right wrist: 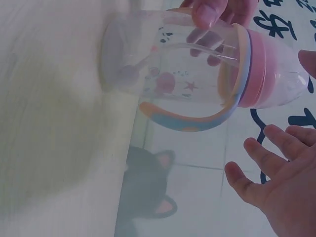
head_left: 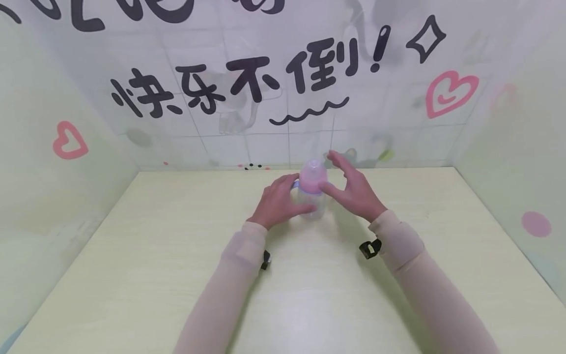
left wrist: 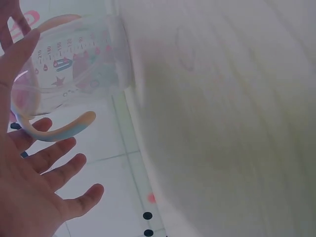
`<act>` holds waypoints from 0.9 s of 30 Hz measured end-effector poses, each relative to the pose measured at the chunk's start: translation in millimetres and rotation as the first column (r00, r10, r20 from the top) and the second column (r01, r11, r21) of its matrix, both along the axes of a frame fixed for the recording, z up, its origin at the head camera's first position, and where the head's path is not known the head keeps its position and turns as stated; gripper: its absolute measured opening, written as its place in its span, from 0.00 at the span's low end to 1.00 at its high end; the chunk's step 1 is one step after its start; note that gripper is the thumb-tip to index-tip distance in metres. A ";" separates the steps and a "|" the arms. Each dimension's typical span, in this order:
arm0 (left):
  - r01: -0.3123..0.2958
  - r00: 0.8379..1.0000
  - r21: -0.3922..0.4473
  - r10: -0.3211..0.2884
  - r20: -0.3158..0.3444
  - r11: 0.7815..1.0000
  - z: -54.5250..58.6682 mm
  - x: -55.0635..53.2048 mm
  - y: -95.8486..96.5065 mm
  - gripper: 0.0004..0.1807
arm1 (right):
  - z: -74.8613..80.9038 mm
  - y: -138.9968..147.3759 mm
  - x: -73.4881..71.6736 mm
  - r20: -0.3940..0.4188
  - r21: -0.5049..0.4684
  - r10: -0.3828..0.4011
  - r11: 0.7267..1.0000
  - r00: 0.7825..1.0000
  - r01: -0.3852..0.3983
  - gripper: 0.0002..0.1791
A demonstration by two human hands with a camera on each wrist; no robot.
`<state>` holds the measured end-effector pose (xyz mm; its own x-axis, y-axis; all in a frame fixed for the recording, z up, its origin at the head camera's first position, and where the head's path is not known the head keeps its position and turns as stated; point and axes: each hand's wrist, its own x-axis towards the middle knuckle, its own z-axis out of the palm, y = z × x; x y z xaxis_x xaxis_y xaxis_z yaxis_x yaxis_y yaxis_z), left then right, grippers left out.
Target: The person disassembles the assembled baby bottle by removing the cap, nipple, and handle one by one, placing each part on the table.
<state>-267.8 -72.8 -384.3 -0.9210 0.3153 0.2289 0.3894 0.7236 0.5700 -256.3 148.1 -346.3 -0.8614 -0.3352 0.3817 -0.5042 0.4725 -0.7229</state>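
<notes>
A clear baby bottle (head_left: 312, 200) stands upright on the table near its back edge. It has a pink collar (right wrist: 260, 69), a clear domed cap (right wrist: 289, 74) and a curved handle on either side; a blue-and-orange handle (right wrist: 192, 122) shows in the right wrist view. My left hand (head_left: 279, 199) is at its left side, thumb across the front of the body and the other fingers spread by a handle (left wrist: 59, 133). At the right, my right hand (head_left: 355, 191) has spread fingers, its thumb close to the collar; whether it touches is unclear.
The pale wood-look table (head_left: 155, 246) meets a tiled back wall (head_left: 252, 147) with black lettering and pink hearts, just behind the bottle. Side walls (head_left: 508, 172) stand left and right. A black strap piece (head_left: 370, 249) hangs at the right wrist.
</notes>
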 end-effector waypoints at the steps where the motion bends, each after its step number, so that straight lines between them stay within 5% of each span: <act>1: -0.002 1.000 0.016 0.002 0.007 1.000 -0.5 -0.4 0.8 0.46 | 0.3 -0.5 -0.4 0.002 -0.011 0.009 1.000 1.000 -0.009 0.42; 20: -0.043 0.998 0.182 0.034 0.050 0.982 -5.3 -0.2 11.7 0.39 | -10.1 -10.3 -4.5 0.034 -0.143 0.063 0.988 0.997 -0.057 0.41; 27: -0.019 0.997 0.229 0.003 0.071 0.973 -3.9 0.9 12.6 0.33 | -6.7 -8.3 -0.1 0.034 -0.114 0.068 0.991 0.997 -0.064 0.40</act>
<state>-267.0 -60.2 -388.2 -0.9404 0.2517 0.2286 0.3353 0.5746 0.7466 -256.4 139.8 -352.9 -0.8535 -0.3484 0.3875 -0.5026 0.3538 -0.7888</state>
